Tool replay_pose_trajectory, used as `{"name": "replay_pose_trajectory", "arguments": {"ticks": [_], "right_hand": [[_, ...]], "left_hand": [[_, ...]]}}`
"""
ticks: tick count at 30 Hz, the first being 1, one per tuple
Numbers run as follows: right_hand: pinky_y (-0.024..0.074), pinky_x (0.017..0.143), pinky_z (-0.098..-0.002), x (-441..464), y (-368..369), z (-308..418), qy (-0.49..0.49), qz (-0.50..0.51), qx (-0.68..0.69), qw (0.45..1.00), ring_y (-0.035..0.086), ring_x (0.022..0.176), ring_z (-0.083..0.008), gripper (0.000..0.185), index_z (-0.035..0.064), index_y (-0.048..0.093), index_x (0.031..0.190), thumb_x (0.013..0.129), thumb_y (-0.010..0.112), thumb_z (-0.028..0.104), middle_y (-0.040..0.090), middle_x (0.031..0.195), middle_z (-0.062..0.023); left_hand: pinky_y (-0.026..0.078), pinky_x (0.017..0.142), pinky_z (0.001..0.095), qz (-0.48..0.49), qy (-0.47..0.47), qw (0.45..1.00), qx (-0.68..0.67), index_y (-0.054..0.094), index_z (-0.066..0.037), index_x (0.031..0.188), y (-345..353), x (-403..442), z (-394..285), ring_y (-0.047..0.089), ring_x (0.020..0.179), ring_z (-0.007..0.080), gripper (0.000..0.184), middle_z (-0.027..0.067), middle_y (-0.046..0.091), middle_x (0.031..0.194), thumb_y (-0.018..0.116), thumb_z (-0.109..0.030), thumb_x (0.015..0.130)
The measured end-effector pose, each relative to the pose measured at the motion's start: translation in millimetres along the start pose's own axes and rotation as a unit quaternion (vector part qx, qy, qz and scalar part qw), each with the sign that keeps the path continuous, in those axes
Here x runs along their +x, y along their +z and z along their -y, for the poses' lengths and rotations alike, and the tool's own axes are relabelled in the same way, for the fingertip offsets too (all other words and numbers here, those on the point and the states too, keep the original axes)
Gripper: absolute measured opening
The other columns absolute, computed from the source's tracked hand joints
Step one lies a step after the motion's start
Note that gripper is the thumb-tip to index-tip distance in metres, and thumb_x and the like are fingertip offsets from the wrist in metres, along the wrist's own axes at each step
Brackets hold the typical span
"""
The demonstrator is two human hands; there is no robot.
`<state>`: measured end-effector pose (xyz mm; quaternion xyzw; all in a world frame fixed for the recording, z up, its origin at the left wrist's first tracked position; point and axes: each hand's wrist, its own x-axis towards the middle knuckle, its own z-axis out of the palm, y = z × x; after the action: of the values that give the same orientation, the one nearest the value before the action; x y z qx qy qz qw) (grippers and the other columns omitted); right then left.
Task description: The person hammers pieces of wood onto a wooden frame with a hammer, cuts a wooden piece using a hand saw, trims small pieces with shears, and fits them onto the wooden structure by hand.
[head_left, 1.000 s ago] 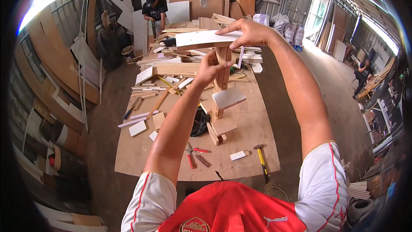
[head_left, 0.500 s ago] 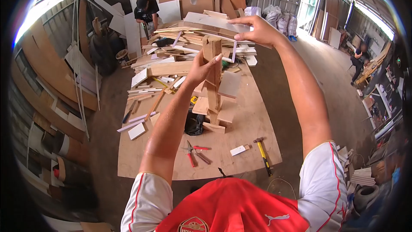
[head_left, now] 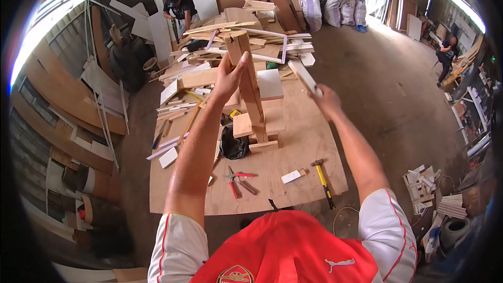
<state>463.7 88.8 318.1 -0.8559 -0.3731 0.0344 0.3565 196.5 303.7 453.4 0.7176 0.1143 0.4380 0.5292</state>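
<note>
One white board point(head_left: 303, 76) moved rightward, gripped by the right hand point(head_left: 328, 103); the left hand point(head_left: 229, 78) clasps a post point(head_left: 248, 81).

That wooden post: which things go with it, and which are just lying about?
Part of the job, it seems:
wooden post, in the left hand
white-faced board, in the right hand

Probably just lying about:
red-handled pliers
hammer, though it might be used
black bag
wood offcuts

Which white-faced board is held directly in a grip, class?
The slanting board in the person's right grip, apart from the wooden post. A second white board projects from that post; the white block near the hammer lies on the table.
</note>
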Motion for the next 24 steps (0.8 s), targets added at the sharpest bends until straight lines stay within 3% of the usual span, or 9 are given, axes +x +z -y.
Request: {"name": "replay_pose_trajectory", "arguments": {"ticks": [5,8,10,14,15,18,21,24], "right_hand": [[0.0493,0.101,-0.0497,-67,103,-96,0.057,0.089,-0.118,0.987,0.059,0.124,-0.0409,0.063,0.0170,0.059,0.142,0.087,0.075,0.046,0.063,0.128,-0.0231],[0.0472,0.104,-0.0502,-86,141,-130,0.059,0.158,-0.186,0.968,0.053,0.130,-0.0400,0.067,0.0186,0.054,0.146,0.089,0.075,0.046,0.056,0.137,-0.0212],[0.0484,0.102,-0.0517,-89,159,-145,0.066,0.175,-0.197,0.962,0.054,0.128,-0.0398,0.069,0.0198,0.050,0.149,0.090,0.074,0.045,0.056,0.136,-0.0200],[0.0504,0.098,-0.0550,-93,180,-160,0.066,0.210,-0.205,0.954,0.057,0.126,-0.0390,0.067,0.0222,0.045,0.150,0.092,0.071,0.044,0.055,0.137,-0.0208],[0.0506,0.098,-0.0545,-95,190,-166,0.050,0.210,-0.217,0.952,0.056,0.126,-0.0399,0.068,0.0210,0.046,0.149,0.091,0.073,0.044,0.055,0.136,-0.0208],[0.0505,0.099,-0.0536,-106,210,-182,0.041,0.228,-0.215,0.949,0.056,0.125,-0.0428,0.065,0.0176,0.049,0.144,0.090,0.074,0.042,0.055,0.137,-0.0219],[0.0519,0.098,-0.0542,-112,213,-182,0.013,0.213,-0.223,0.951,0.059,0.120,-0.0443,0.067,0.0191,0.042,0.148,0.092,0.072,0.039,0.056,0.133,-0.0223],[0.0517,0.098,-0.0494,-97,217,-157,0.002,0.131,-0.094,0.987,0.062,0.117,-0.0399,0.047,0.0099,0.059,0.132,0.094,0.071,0.035,0.064,0.123,-0.0207]], "left_hand": [[0.047,0.084,0.0265,-0.021,0.021,0.999,0.037,0.058,0.000,0.120,4,-3,16,0.054,0.092,0.0081,0.043,0.0002,0.064,0.099,0.058,-0.041,0.107],[0.044,0.076,0.0252,-0.068,0.009,0.995,0.076,0.059,-0.002,0.116,6,-2,13,0.051,0.085,0.0063,0.038,-0.0020,0.062,0.092,0.061,-0.039,0.107],[0.040,0.069,0.0246,-0.121,0.014,0.989,0.086,0.061,-0.003,0.114,8,1,8,0.048,0.080,0.0049,0.036,-0.0041,0.060,0.087,0.063,-0.038,0.106],[0.043,0.073,0.0260,-0.221,-0.037,0.971,0.079,0.065,-0.003,0.104,-8,-2,-15,0.051,0.082,0.0067,0.044,-0.0008,0.064,0.091,0.062,-0.047,0.104],[0.045,0.076,0.0263,-0.259,-0.111,0.951,0.125,0.065,-0.002,0.104,-19,-3,-18,0.053,0.083,0.0075,0.048,-0.0005,0.064,0.090,0.062,-0.050,0.103],[0.049,0.073,0.0290,-0.299,-0.127,0.944,0.053,0.063,-0.003,0.103,-47,-13,-5,0.054,0.081,0.0085,0.052,-0.0006,0.061,0.088,0.062,-0.055,0.101],[0.053,0.072,0.0317,-0.315,-0.179,0.932,0.033,0.062,-0.003,0.106,-61,-30,-2,0.057,0.083,0.0093,0.052,0.0001,0.061,0.088,0.061,-0.056,0.102],[0.057,0.078,0.0353,-0.315,-0.197,0.927,0.057,0.060,-0.003,0.114,-90,-47,24,0.062,0.090,0.0127,0.055,0.0044,0.064,0.096,0.060,-0.056,0.102]]}}
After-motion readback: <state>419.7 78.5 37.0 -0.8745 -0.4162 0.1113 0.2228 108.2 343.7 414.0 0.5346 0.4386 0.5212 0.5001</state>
